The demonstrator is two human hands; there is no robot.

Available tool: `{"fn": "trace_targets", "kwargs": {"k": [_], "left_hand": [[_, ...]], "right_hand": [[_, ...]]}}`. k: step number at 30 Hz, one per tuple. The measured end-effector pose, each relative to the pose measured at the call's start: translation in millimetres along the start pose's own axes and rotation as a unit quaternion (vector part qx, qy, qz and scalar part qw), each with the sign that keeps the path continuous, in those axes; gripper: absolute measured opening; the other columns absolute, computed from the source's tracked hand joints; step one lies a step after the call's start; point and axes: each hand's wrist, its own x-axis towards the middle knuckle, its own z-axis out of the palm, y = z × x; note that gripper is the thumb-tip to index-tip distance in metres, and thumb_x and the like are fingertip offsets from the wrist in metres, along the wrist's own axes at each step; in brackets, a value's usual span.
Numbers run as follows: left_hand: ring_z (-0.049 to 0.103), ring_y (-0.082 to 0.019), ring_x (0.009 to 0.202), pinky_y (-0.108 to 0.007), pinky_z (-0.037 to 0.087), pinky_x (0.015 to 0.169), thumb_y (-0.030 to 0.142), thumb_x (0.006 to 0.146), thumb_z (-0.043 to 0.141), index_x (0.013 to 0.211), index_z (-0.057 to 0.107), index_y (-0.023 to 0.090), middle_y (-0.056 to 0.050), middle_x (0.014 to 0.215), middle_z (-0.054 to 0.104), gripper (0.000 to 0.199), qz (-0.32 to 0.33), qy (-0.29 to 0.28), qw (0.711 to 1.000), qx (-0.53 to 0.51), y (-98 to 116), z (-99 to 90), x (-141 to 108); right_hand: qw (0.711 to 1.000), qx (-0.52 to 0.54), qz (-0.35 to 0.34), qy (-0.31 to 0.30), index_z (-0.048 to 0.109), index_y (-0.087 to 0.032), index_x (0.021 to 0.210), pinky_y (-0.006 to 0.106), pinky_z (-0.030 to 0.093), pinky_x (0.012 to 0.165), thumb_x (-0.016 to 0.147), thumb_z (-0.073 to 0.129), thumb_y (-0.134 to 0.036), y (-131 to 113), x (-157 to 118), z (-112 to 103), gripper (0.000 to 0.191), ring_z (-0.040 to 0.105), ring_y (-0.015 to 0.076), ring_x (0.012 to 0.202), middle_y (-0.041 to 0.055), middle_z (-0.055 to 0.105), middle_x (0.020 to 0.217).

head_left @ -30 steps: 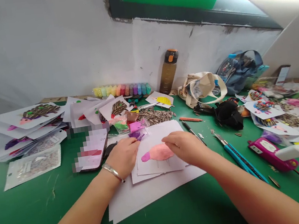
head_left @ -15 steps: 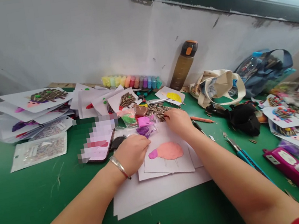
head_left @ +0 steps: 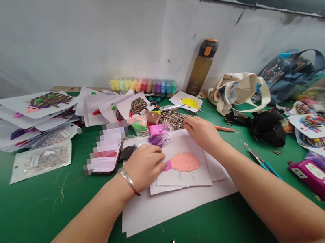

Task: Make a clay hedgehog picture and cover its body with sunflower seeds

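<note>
A sheet of white paper (head_left: 162,181) carries a flat salmon-pink clay body (head_left: 184,162) with a purple clay head (head_left: 167,165) and pencilled legs. My left hand (head_left: 147,165) rests on its left side, fingers stretched out and slightly apart, partly covering the purple head. Beyond the sheet lies a pile of striped sunflower seeds (head_left: 171,118). At the pile's right edge is my right hand (head_left: 202,131), fingers pinched together. Whatever is between those fingertips is too small to make out. Bags of pink clay (head_left: 158,129) and purple clay (head_left: 158,139) lie between the hands.
A phone (head_left: 105,151) and a stack of pictures (head_left: 35,117) are at left. An orange pencil (head_left: 224,129), a utility knife (head_left: 263,161), a magenta device (head_left: 316,179) and a cloth bag (head_left: 238,93) lie to the right. A bottle (head_left: 203,65) stands by the wall.
My left hand's fingers have spread and come down over the purple head. My right hand has drawn a little to the right, off the seed pile's edge, still pinched.
</note>
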Motion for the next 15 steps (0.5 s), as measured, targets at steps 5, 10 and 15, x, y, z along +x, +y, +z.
{"fn": "trace_targets", "kwargs": {"k": [5, 10, 15], "left_hand": [[0.057, -0.024, 0.096, -0.039, 0.044, 0.089, 0.028, 0.088, 0.056, 0.091, 0.071, 0.016, -0.01, 0.105, 0.063, 0.02, -0.017, -0.017, 1.0, 0.008, 3.4, -0.6, 1.6], [0.057, -0.021, 0.093, -0.037, 0.044, 0.087, 0.022, 0.091, 0.049, 0.094, 0.072, 0.018, -0.008, 0.103, 0.063, 0.023, -0.008, -0.021, 1.0, -0.002, 0.6, 1.2, 2.8], [0.057, -0.021, 0.093, -0.035, 0.044, 0.087, 0.021, 0.091, 0.048, 0.089, 0.072, 0.017, -0.008, 0.102, 0.063, 0.024, -0.008, -0.018, 1.0, -0.006, -0.8, 2.1, 1.7]], "right_hand": [[0.976, 0.182, -0.123, 0.006, 0.065, -0.021, 0.101, 0.028, 0.044, 0.077, 0.094, 0.045, -0.02, -19.5, -36.3, -8.3, 0.021, 0.06, 0.0171, 0.085, 0.0037, 0.066, 0.091], [0.946, 0.254, -0.182, -0.083, 0.066, -0.022, 0.1, 0.025, 0.046, 0.074, 0.092, 0.049, -0.014, -46.2, -63.8, -6.5, 0.02, 0.06, 0.0145, 0.082, 0.0025, 0.067, 0.089], [0.94, 0.209, -0.258, -0.074, 0.068, -0.018, 0.093, 0.029, 0.044, 0.078, 0.087, 0.049, -0.004, -52.8, -65.8, 5.6, 0.024, 0.056, 0.0181, 0.087, 0.0063, 0.066, 0.09]]}}
